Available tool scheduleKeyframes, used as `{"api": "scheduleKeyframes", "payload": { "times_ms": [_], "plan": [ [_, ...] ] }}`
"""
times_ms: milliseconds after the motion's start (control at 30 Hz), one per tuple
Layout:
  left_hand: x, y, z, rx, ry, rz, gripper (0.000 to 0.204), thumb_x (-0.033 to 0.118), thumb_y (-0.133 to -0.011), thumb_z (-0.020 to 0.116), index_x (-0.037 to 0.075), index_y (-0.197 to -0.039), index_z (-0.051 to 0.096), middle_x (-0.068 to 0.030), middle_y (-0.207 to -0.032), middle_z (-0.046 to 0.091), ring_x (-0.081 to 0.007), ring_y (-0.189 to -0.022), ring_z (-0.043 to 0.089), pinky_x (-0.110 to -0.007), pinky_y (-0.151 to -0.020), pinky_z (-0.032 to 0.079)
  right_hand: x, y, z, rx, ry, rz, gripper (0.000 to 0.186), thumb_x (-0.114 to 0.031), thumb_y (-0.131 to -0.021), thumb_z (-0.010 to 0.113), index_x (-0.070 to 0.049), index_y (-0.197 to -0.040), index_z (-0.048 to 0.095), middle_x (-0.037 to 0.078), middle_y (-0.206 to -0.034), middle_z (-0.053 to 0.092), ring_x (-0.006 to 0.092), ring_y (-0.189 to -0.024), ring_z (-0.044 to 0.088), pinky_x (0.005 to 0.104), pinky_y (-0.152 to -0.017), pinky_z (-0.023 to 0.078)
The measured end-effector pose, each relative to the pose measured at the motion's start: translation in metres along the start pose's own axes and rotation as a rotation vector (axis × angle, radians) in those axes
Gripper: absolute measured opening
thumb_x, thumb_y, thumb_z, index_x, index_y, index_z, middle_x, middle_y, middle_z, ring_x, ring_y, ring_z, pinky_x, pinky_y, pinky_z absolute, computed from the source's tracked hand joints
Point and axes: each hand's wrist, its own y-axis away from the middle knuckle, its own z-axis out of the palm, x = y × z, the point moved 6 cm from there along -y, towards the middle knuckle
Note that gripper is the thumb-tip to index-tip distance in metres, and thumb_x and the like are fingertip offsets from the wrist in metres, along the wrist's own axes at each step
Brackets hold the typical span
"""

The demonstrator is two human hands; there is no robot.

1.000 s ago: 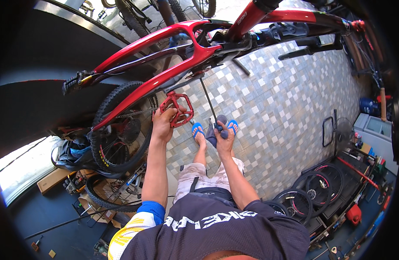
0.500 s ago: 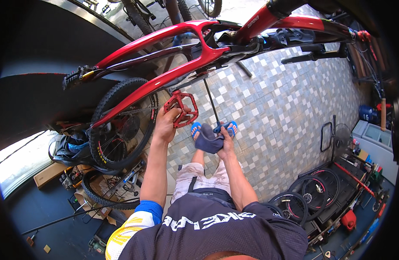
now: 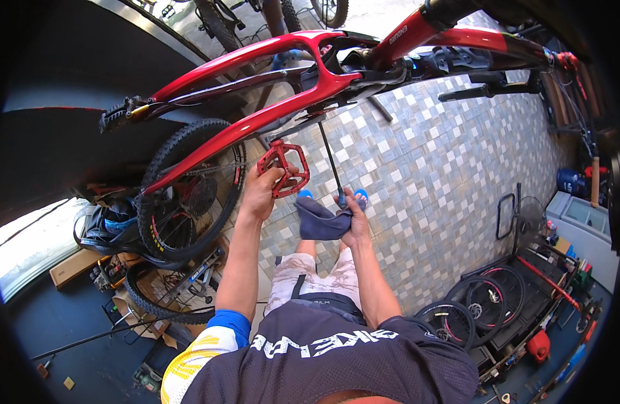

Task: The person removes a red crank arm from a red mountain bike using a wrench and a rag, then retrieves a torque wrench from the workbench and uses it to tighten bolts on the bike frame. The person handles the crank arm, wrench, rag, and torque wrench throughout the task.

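Note:
A red bicycle frame (image 3: 279, 108) crosses the top of the view. My left hand (image 3: 261, 187) is closed on a red platform pedal (image 3: 289, 151) below the frame. My right hand (image 3: 352, 219) holds the handle of a long black tool (image 3: 329, 152), whose shaft rises to the underside of the frame near the crank; I cannot make out whether its tip is engaged. The same hand grips a dark grey-blue cloth (image 3: 316, 222), which hangs leftward above my feet.
A mountain bike wheel (image 3: 155, 161) and black bags (image 3: 108, 229) are at the left. Spare wheels (image 3: 485, 299), a red container (image 3: 538, 345) and a grey chest with a glass lid (image 3: 579, 225) stand at the right. Other bikes (image 3: 212, 20) are beyond the frame, above the tiled floor (image 3: 431, 168).
The cloth has risen and spread leftward from my right hand, covering more of my feet. My right hand has moved a little lower. The frame, pedal and left hand sit slightly further right in view.

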Motion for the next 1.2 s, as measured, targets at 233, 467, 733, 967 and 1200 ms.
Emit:
{"api": "scheduleKeyframes", "payload": {
  "times_ms": [233,467,733,967,1200],
  "plan": [
    [0.0,0.001,0.003,-0.012,0.002,0.025,0.035,0.001,-0.094,0.054,-0.001,-0.128,0.059,-0.014,-0.105,0.072,-0.0238,-0.097,0.071,-0.04,-0.085,0.06,0.004,-0.004,-0.006,0.031,0.359,-0.169,0.034,-0.017,-0.095,0.076,-0.006,-0.124,0.064,0.005,-0.101,0.071,0.0141,-0.082,0.068,0.0307,-0.073,0.058],
    [-0.004,-0.001,0.007,-0.002,0.009,0.0,0.038,0.002,-0.094,0.055,-0.002,-0.131,0.058,-0.0149,-0.108,0.073,-0.0233,-0.098,0.071,-0.038,-0.087,0.059,-0.019,0.01,0.014,0.07,0.502,-0.198,0.049,-0.042,-0.097,0.071,-0.006,-0.129,0.063,0.004,-0.094,0.069,0.0134,-0.079,0.068,0.0299,-0.067,0.059],
    [-0.004,-0.002,0.018,-0.024,0.004,0.019,0.043,0.002,-0.092,0.052,-0.001,-0.135,0.055,-0.0182,-0.109,0.072,-0.0293,-0.1,0.072,-0.043,-0.089,0.06,-0.006,-0.005,0.0,0.087,0.017,0.156,0.047,-0.049,-0.103,0.06,-0.004,-0.117,0.066,0.012,-0.097,0.073,0.0245,-0.089,0.074,0.0444,-0.079,0.064],
    [-0.004,-0.001,0.021,-0.03,0.004,0.034,0.044,0.002,-0.092,0.051,-0.001,-0.136,0.055,-0.0159,-0.107,0.071,-0.0294,-0.103,0.071,-0.044,-0.089,0.06,0.005,0.006,0.003,-0.066,-0.274,0.503,0.038,-0.038,-0.101,0.062,-0.005,-0.118,0.065,0.015,-0.109,0.074,0.0335,-0.098,0.073,0.0502,-0.095,0.059],
    [0.0,0.002,0.031,-0.041,0.047,0.043,0.037,0.003,-0.093,0.055,-0.001,-0.13,0.059,-0.0128,-0.108,0.072,-0.0244,-0.099,0.071,-0.04,-0.085,0.06,0.016,-0.01,-0.006,-0.042,-0.19,0.384,0.035,-0.027,-0.1,0.065,-0.007,-0.129,0.062,0.017,-0.12,0.071,0.0322,-0.108,0.07,0.0511,-0.1,0.055]
  ]
}}
